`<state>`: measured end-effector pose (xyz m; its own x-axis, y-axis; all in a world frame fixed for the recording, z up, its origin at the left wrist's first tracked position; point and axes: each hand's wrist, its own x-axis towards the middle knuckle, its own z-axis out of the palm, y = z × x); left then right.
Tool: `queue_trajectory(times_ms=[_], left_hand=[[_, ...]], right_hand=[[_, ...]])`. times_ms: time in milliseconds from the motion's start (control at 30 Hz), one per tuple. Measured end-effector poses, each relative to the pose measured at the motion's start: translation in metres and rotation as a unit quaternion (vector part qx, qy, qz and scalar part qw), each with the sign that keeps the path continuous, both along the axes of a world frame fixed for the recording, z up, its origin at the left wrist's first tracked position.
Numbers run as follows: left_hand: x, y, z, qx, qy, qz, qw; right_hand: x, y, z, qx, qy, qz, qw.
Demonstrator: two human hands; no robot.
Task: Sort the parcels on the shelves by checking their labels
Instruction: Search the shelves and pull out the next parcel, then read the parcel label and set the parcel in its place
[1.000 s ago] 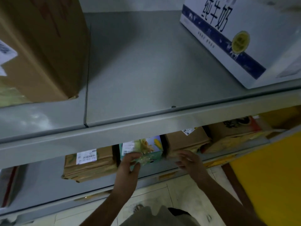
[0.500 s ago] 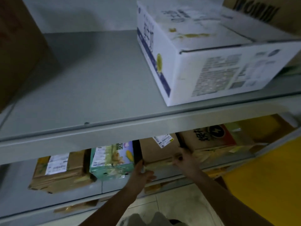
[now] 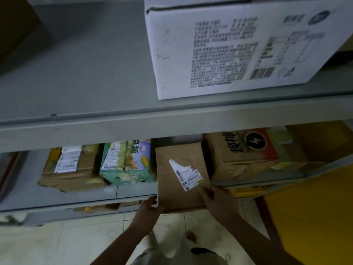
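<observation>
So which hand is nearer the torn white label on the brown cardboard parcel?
Right. The right hand grips the brown cardboard parcel just below-right of its torn white label; the left hand holds the opposite edge, farther off.

Grey all over the shelf (image 3: pixel 133 123). White on the top box (image 3: pixel 238 50), thick with blocks of small dark print and a black barcode. Plain brown for the middle box (image 3: pixel 177 161), its label (image 3: pixel 188 174) white with black bars. Teal-green on the carton (image 3: pixel 127 161), with yellow corn and a lilac patch. Brown again on the right box (image 3: pixel 248 150) — red panel, black disc, white lightning bolt. Pale tiles across the floor (image 3: pixel 57 241).
</observation>
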<state>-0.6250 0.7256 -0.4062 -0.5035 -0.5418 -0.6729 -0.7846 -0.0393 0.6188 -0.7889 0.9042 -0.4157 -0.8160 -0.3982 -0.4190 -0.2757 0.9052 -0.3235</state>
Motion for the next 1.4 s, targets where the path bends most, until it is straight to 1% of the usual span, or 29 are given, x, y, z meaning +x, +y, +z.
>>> queue_trajectory(times_ms=[33, 67, 100, 167, 300, 433, 600, 667, 767, 900, 1033, 1100, 1167, 1233, 1333, 1400], left_hand=[[-0.003, 0.001, -0.001, 0.004, 0.006, -0.015, 1.0], [-0.005, 0.002, -0.002, 0.019, 0.02, -0.022, 0.999], [-0.006, 0.002, -0.001, 0.043, 0.033, -0.023, 0.998], [-0.001, 0.003, -0.002, 0.048, 0.051, -0.038, 0.997], [0.033, 0.012, 0.001, 0.009, 0.062, -0.087, 0.994], [0.078, 0.02, 0.023, -0.015, 0.11, -0.111, 0.988], [0.151, 0.019, 0.089, -0.01, 0.205, -0.094, 0.974], [0.183, 0.014, 0.111, -0.006, 0.234, -0.084, 0.969], [0.225, 0.012, 0.128, -0.027, 0.25, -0.064, 0.966], [0.267, 0.014, 0.138, -0.053, 0.25, -0.042, 0.966], [0.289, 0.011, 0.144, -0.041, 0.269, -0.009, 0.962], [0.294, 0.011, 0.148, -0.061, 0.284, 0.017, 0.957], [0.294, 0.01, 0.157, -0.096, 0.292, 0.048, 0.95], [0.292, 0.0, 0.171, -0.132, 0.301, 0.054, 0.943], [0.283, -0.027, 0.202, -0.195, 0.347, 0.017, 0.917], [0.273, -0.042, 0.222, -0.222, 0.38, 0.002, 0.898]], right_hand=[[-0.002, -0.002, 0.0, 0.009, 0.004, 0.014, 1.0], [-0.003, -0.002, -0.002, -0.009, -0.008, 0.012, 1.0], [-0.003, -0.001, -0.004, -0.048, -0.04, -0.011, 0.998], [0.004, 0.004, -0.006, -0.121, -0.094, -0.06, 0.986], [0.038, 0.025, 0.009, -0.179, -0.102, -0.073, 0.976], [0.091, 0.047, 0.04, -0.238, -0.083, -0.097, 0.963], [0.17, 0.062, 0.097, -0.314, -0.049, -0.108, 0.942], [0.2, 0.063, 0.112, -0.326, -0.032, -0.089, 0.941], [0.237, 0.059, 0.127, -0.337, -0.027, -0.05, 0.94], [0.267, 0.048, 0.142, -0.387, -0.043, -0.029, 0.92], [0.28, 0.034, 0.153, -0.396, -0.067, -0.004, 0.916], [0.282, 0.03, 0.157, -0.399, -0.076, 0.003, 0.914], [0.285, 0.026, 0.159, -0.4, -0.102, 0.008, 0.911], [0.29, 0.021, 0.164, -0.405, -0.153, 0.004, 0.901], [0.307, 0.013, 0.173, -0.399, -0.253, 0.031, 0.881], [0.32, 0.01, 0.177, -0.408, -0.309, 0.041, 0.858]])
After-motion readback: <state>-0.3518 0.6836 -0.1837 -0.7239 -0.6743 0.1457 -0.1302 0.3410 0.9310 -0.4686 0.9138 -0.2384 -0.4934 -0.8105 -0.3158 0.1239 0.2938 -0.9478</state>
